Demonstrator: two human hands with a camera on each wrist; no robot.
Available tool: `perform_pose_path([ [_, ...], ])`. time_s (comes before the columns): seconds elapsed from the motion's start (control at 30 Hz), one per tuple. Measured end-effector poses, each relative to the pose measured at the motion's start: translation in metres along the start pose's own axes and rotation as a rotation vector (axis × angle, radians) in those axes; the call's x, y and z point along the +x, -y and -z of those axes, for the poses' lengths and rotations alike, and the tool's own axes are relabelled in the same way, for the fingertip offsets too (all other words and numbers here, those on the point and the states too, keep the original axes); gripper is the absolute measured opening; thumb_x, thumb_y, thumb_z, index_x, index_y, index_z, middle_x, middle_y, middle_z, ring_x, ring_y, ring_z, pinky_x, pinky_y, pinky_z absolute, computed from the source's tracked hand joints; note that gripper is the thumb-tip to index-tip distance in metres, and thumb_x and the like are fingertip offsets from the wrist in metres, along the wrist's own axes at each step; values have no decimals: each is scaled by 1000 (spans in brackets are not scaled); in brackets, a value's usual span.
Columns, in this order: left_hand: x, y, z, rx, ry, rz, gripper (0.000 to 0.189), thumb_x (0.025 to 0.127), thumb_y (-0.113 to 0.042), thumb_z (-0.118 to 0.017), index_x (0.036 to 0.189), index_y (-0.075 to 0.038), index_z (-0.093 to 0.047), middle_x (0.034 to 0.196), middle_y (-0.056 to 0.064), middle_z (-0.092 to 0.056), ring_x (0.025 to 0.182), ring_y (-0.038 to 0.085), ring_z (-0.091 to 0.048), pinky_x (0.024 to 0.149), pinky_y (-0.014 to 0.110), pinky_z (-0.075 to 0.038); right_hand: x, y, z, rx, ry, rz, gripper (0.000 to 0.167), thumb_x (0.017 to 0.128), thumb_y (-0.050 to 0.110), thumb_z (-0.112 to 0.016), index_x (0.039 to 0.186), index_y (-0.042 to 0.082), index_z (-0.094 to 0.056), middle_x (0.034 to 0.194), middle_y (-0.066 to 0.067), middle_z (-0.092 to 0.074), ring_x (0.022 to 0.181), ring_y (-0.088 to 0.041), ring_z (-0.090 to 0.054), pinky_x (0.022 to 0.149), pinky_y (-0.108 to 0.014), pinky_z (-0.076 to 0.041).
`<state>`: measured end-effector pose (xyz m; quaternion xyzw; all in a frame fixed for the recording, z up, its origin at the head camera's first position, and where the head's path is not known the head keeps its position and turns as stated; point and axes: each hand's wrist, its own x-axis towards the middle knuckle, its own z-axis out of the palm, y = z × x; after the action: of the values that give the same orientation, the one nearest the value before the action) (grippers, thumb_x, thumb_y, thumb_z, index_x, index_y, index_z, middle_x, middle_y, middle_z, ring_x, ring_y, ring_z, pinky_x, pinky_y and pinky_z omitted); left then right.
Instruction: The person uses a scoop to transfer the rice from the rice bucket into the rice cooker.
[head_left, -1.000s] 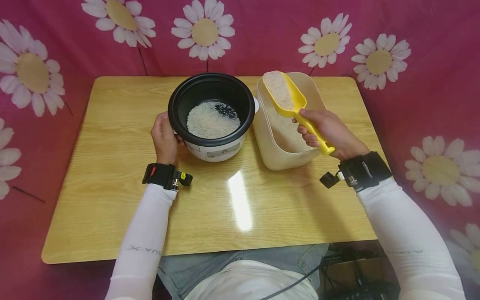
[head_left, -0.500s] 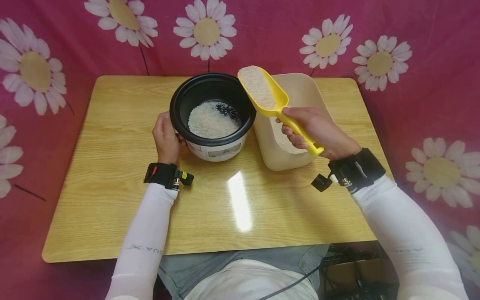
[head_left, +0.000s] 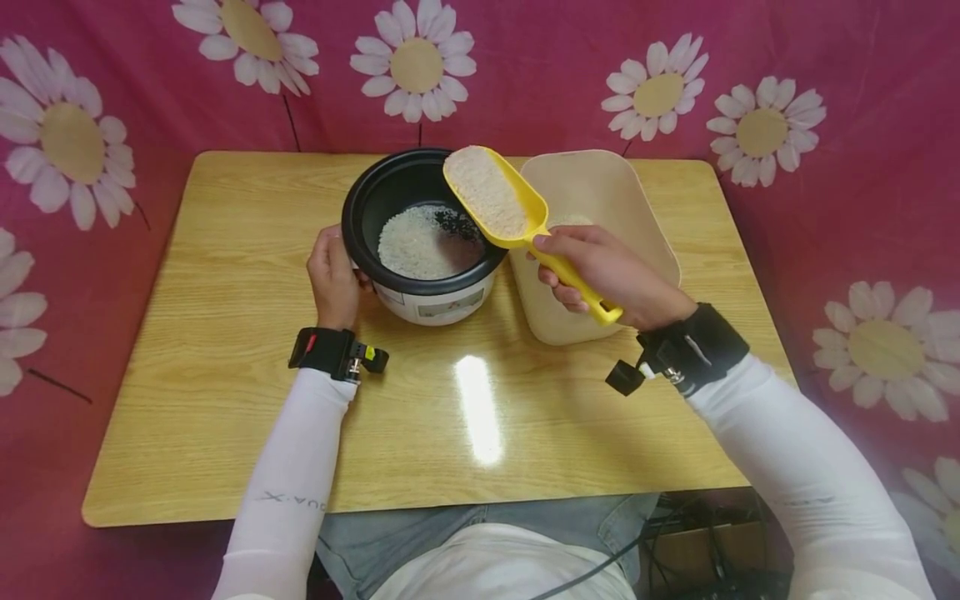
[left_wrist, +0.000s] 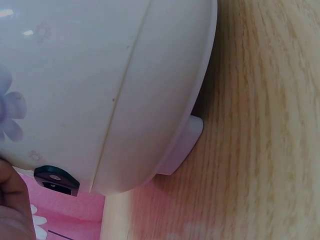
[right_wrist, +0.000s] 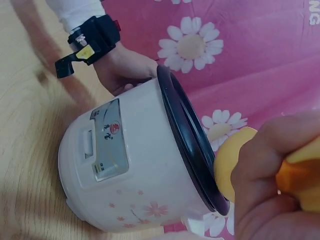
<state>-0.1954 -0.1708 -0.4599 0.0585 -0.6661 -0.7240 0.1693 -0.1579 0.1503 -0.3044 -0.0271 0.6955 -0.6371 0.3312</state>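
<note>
A white rice cooker (head_left: pixel 442 310) with a black inner pot stands on the table, and loose white rice (head_left: pixel 416 250) covers much of the pot's floor. My left hand (head_left: pixel 332 279) grips the cooker's left side, its fingertips hidden beneath the rim. In my right hand (head_left: pixel 600 271) is the handle of a yellow scoop (head_left: pixel 536 208), heaped with rice (head_left: pixel 487 190). The scoop's bowl hangs over the right part of the pot, fairly level. From the right wrist view, the yellow scoop (right_wrist: pixel 227 160) appears right at the cooker's dark rim (right_wrist: pixel 187 135).
A cream rice bin (head_left: pixel 592 179) stands right of the cooker, partly hidden under my right hand and the scoop. The wooden table (head_left: pixel 225 400) meets a pink flowered cloth (head_left: pixel 525 75) behind. A cable (head_left: pixel 592 567) runs across the person's lap.
My right hand has carried the full scoop leftward, from over the cream bin to over the cooker's pot. My left hand has stayed on the cooker's side.
</note>
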Motion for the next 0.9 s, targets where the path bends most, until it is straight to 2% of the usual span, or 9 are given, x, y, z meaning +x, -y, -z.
perform_pose_path([
  [0.17, 1, 2, 1, -16, 0, 7, 26, 110, -33, -41, 108, -24, -66, 66, -7, -55, 50, 23, -49, 45, 26, -46, 5, 1, -6, -41, 16, -2, 28, 109, 32, -49, 111, 5, -50, 74, 2, -50, 48, -11, -43, 45, -22, -37],
  [0.3, 1, 3, 1, -25, 6, 1, 26, 110, -32, -41, 107, -23, -66, 66, -7, -54, 50, 21, -48, 45, 27, -45, 10, 2, -10, -108, 2, 3, 28, 109, 34, -50, 112, 6, -53, 75, 0, -50, 51, -13, -43, 46, -23, -37],
  [0.43, 1, 3, 1, -29, 8, -14, 26, 111, -32, -41, 106, -25, -65, 65, -8, -54, 48, 13, -48, 44, 26, -45, 16, 4, -15, -193, -23, 4, 26, 108, 34, -51, 113, 9, -54, 78, -2, -52, 54, -15, -45, 47, -25, -39],
  [0.67, 1, 2, 1, -49, 13, 3, 29, 111, -34, -41, 110, -19, -66, 66, -6, -54, 48, 19, -47, 43, 28, -44, 25, 9, -17, -343, -18, 11, 27, 107, 33, -52, 107, 6, -53, 78, -5, -55, 54, -19, -49, 48, -29, -41],
  [0.9, 2, 3, 2, -47, 11, -7, 28, 111, -33, -41, 109, -20, -66, 66, -6, -54, 47, 13, -48, 43, 27, -44, 34, 18, -21, -529, -21, 10, 27, 107, 35, -53, 107, 8, -55, 75, -8, -55, 59, -24, -53, 54, -32, -44],
])
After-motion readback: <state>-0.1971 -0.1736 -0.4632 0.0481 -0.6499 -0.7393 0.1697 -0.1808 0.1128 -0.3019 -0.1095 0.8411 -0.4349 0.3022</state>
